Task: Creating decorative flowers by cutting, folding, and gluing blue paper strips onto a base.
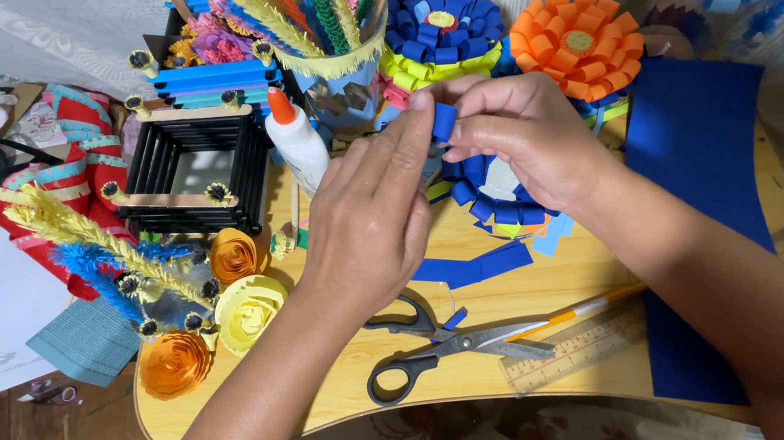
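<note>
I see both of my hands raised over the middle of the wooden tabletop [521,279]. My left hand [367,218] has its grip closed: thumb and forefinger pinch the small blue paper loop [444,122] from the left side. My right hand [527,137] closes its grip on the same loop from the right, fingers curled over it, so only a short stretch of blue shows between the 2 hands. Just beneath the hands sits the half-made blue paper flower [490,199], a ring of folded loops; the right palm covers its upper right part, and I cannot tell whether the pinched loop is already joined to it. A loose blue strip [474,266] lies flat just below the flower. The scissors [449,346] lie open near the front edge, 1 handle partly under my left wrist. The pen [576,311] and clear ruler [576,349] run under my right forearm, their far ends hidden
</note>
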